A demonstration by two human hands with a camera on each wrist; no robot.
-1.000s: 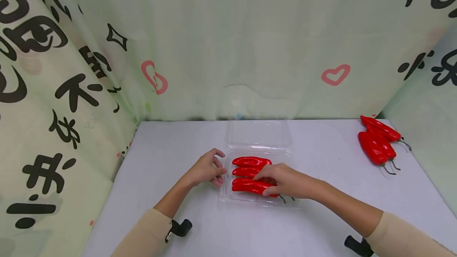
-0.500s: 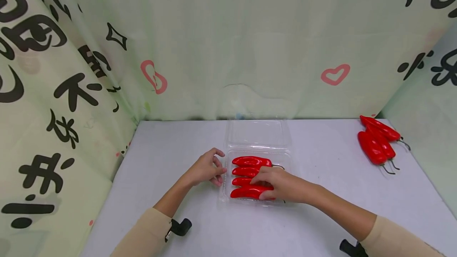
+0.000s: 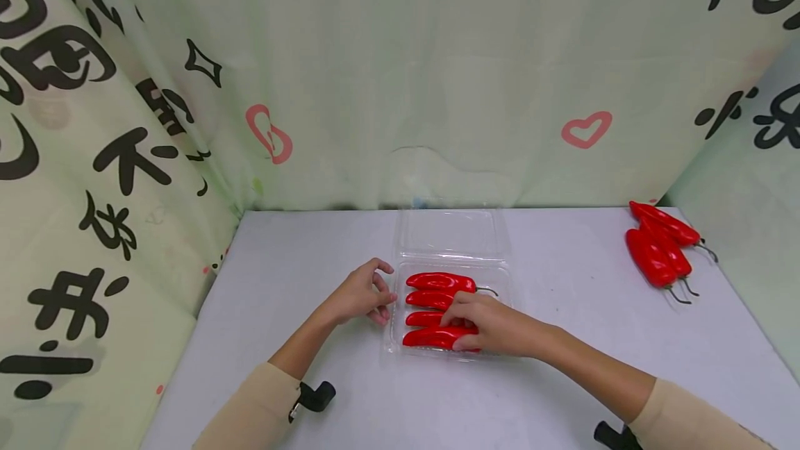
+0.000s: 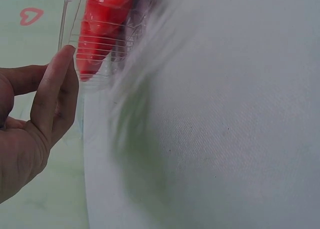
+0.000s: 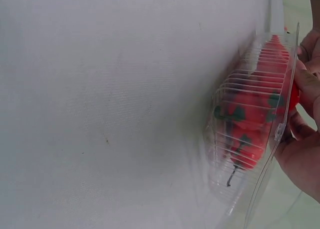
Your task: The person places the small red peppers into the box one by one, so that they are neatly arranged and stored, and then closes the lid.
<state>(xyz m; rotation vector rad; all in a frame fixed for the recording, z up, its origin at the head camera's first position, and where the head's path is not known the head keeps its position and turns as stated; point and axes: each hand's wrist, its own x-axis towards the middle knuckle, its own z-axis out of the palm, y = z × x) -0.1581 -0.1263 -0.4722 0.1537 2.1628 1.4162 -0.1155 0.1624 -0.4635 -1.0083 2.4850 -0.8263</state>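
Observation:
A clear plastic clamshell box [image 3: 392,340] lies unfolded on the table, its lid [image 3: 453,233] laid back toward the curtain. Several red peppers sit side by side in the tray, among them the rearmost pepper [image 3: 440,281] with its dark stem showing. My right hand [image 3: 496,325] reaches in from the right and grips the nearest red pepper [image 3: 430,337] between thumb and fingers, covering its stem end. At the box's left side is my left hand [image 3: 362,294], fingers loosely bent, with a fingertip right at the rim in the left wrist view.
More red peppers [image 3: 653,259] with dark stems lie at the table's back right corner. A printed curtain [image 3: 475,89] stands behind the table [image 3: 312,248] and along both sides. Each wrist wears a black camera mount [image 3: 317,396].
My right hand has moved slightly left and toward me, bringing the gripped pepper down to the tray's near side. Another pepper now shows behind it. My left hand stays put.

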